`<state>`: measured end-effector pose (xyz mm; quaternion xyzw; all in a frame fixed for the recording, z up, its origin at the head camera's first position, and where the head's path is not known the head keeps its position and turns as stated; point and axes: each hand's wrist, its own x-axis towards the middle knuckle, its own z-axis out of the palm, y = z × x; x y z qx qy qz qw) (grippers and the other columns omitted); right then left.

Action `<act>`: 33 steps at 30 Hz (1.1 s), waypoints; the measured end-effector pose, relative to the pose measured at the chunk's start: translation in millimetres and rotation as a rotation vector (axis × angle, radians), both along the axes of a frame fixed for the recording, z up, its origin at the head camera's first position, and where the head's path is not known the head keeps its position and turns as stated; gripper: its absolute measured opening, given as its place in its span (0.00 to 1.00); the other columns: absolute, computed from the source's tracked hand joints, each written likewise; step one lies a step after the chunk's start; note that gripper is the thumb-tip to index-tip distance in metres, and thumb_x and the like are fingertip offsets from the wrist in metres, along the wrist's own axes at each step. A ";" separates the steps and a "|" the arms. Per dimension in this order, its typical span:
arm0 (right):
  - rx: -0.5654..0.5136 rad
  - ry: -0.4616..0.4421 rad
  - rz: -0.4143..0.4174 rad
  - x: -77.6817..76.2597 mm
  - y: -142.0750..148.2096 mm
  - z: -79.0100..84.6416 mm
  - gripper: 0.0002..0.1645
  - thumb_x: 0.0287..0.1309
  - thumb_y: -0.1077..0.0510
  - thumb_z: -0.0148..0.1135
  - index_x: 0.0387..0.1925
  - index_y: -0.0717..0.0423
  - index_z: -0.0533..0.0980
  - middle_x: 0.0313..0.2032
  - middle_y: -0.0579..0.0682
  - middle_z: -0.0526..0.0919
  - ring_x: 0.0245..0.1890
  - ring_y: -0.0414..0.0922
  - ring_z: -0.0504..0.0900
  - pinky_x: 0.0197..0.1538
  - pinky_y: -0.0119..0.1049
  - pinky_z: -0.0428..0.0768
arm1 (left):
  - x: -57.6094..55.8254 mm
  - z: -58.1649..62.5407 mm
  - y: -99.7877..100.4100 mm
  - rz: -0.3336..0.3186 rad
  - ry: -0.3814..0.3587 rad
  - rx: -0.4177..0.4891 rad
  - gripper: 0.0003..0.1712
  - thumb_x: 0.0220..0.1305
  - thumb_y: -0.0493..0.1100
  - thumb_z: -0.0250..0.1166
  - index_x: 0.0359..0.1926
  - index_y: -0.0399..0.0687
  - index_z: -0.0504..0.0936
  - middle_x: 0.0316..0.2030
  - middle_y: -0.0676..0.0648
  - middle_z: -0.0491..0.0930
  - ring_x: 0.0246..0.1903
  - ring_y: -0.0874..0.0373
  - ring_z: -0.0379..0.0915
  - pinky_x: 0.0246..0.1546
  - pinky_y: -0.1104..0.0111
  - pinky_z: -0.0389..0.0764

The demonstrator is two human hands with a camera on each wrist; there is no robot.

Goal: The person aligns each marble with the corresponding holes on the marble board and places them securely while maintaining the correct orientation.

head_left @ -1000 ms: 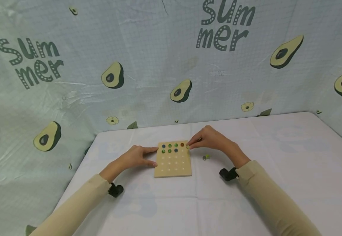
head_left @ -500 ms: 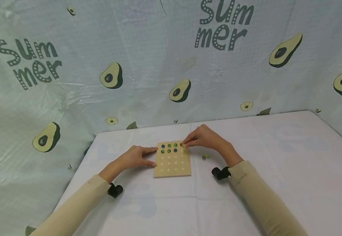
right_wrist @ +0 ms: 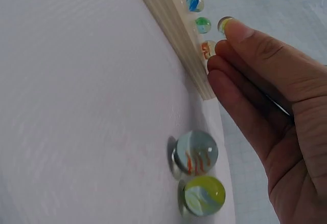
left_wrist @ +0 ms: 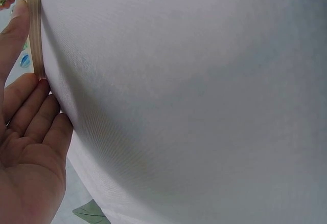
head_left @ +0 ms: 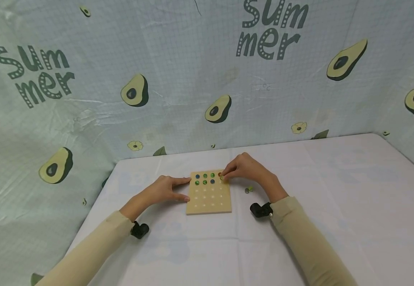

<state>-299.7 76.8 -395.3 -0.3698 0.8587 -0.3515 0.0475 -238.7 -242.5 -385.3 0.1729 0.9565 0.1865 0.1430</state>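
A square pale wooden board [head_left: 208,208] with rows of small hollows lies on the table. Glass marbles [head_left: 205,175] in blue, green and orange sit in its two far rows. My left hand [head_left: 162,192] rests against the board's left edge, thumb and index finger spread along it and touching it. Over the far right part of the board, my right hand [head_left: 246,169] pinches a clear yellowish marble [right_wrist: 223,25] between thumb and fingertips. That marble is just above the second row, beside the orange marble [right_wrist: 207,49]; whether it touches a hollow I cannot tell.
Right of the board lie two loose marbles, a clear one with orange streaks [right_wrist: 196,153] and a yellow-green one [right_wrist: 204,196]. White cloth [head_left: 207,254] covers the table. A printed curtain [head_left: 178,79] hangs behind its far edge.
My right hand has moved a little to the left with the marble, from the board's right edge to over its second row. The left hand stays at the board's edge.
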 end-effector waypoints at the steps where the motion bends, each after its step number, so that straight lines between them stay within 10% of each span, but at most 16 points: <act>1: 0.006 -0.004 -0.008 0.0 -0.8 -0.1 0.08 0.55 0.55 0.77 0.38 0.50 0.91 0.37 0.42 0.91 0.38 0.35 0.87 0.38 0.28 0.80 | 0.0 0.1 0.0 -0.004 0.002 0.000 0.46 0.56 0.61 0.76 0.73 0.54 0.72 0.69 0.43 0.72 0.70 0.46 0.66 0.65 0.50 0.73; 33: 0.042 -0.149 -0.127 4.8 -14.2 0.2 0.08 0.54 0.54 0.78 0.38 0.45 0.91 0.36 0.39 0.90 0.39 0.35 0.85 0.49 0.35 0.82 | 2.3 1.1 -1.7 -0.006 0.017 -0.004 0.46 0.57 0.62 0.75 0.73 0.55 0.71 0.69 0.44 0.71 0.70 0.46 0.66 0.66 0.51 0.73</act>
